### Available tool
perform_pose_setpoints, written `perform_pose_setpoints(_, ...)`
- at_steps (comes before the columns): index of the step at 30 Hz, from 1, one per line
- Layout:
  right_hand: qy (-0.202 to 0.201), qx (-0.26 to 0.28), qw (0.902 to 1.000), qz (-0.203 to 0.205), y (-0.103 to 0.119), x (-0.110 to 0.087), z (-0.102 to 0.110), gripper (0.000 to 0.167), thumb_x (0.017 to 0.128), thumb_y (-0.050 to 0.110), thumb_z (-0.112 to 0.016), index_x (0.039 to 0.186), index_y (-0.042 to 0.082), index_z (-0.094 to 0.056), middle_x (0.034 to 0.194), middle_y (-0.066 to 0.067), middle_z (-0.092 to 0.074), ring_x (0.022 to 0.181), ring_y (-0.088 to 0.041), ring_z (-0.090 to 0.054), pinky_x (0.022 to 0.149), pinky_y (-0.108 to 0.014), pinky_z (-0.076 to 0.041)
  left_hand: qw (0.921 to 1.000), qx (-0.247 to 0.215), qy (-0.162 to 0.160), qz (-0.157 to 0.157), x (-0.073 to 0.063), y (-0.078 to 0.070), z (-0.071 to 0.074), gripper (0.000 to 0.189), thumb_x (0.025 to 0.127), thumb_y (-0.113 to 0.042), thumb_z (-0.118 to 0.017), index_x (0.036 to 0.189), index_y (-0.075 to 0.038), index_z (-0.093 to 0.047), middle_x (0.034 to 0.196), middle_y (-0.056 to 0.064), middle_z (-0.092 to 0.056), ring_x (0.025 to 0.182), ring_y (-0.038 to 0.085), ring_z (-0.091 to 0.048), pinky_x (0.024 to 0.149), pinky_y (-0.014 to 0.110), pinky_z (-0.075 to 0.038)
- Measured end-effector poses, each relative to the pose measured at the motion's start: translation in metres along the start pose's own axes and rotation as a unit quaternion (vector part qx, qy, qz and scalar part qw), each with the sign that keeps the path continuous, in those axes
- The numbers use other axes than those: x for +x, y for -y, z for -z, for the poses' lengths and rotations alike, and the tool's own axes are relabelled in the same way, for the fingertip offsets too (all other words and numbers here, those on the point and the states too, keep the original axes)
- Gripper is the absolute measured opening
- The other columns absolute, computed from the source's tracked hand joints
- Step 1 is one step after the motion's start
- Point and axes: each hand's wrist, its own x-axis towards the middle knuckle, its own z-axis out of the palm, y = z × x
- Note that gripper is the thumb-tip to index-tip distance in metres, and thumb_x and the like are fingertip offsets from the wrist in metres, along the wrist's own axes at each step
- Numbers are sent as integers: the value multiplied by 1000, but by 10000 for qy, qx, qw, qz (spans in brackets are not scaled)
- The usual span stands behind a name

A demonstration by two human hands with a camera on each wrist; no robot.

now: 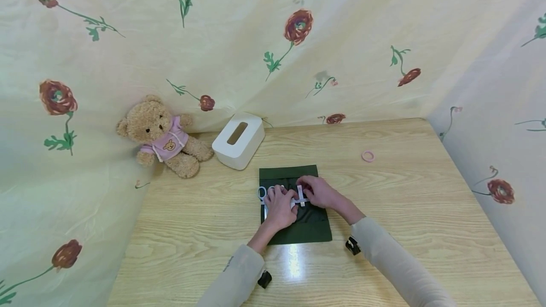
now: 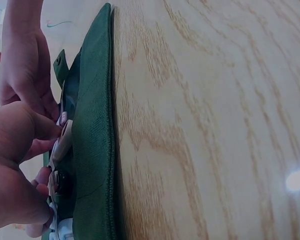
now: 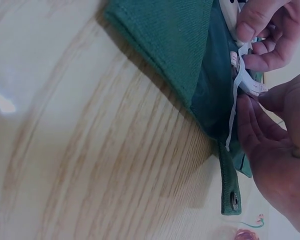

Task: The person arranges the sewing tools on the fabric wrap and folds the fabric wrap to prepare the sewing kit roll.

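Observation:
A dark green fabric case (image 1: 298,237) lies unfolded on the table, with a thin white elastic band (image 3: 233,115) across its inside. My right hand (image 1: 317,192) pinches a small white strip with faint printing (image 3: 252,87) between thumb and fingers, at the band. Beside it, my left hand (image 1: 280,206) holds the elastic band with curled fingers, its thumb against a pale flat item (image 2: 65,141). Pale-blue handled scissors (image 1: 262,193) lie in the case left of that hand, partly hidden by it. A round black item (image 2: 62,182) sits under the band.
A pink ring (image 1: 368,161) lies on the wooden table (image 1: 405,188) at the back right. Towards the back left stand a white tissue box (image 1: 246,149) and a teddy bear (image 1: 170,148) in a pink top. Floral cloth (image 1: 239,37) hangs behind the table.

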Motion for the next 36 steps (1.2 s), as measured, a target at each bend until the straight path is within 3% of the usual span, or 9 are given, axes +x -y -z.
perform_pose_setpoints(10,8,-103,9999,110,-1,-4,0,20,92,-8,-56,110,-4,-66,95,-13,-60,81,-20,-55,72,-36,-49,10000,-39,14,11,1,1,-1,15,89,-15,-72,101,-19,-64,108,10,-40,105,35,-33,87,55,-29)
perform_pose_setpoints(18,89,-100,9999,-26,1,-4,0,20,91,-8,-57,108,-4,-68,99,-12,-60,81,-20,-55,73,-36,-49,10000,-34,0,1,1,0,-1,15,89,-15,-72,101,-19,-64,108,9,-40,104,34,-33,86,55,-28)
perform_pose_setpoints(36,235,-106,9994,246,-2,-6,3,22,90,-10,-56,100,-2,-74,97,-11,-58,85,-23,-58,74,-37,-50,10000,-96,19,14,0,-1,-1,14,90,-15,-71,101,-19,-63,107,9,-38,104,34,-32,87,54,-27)
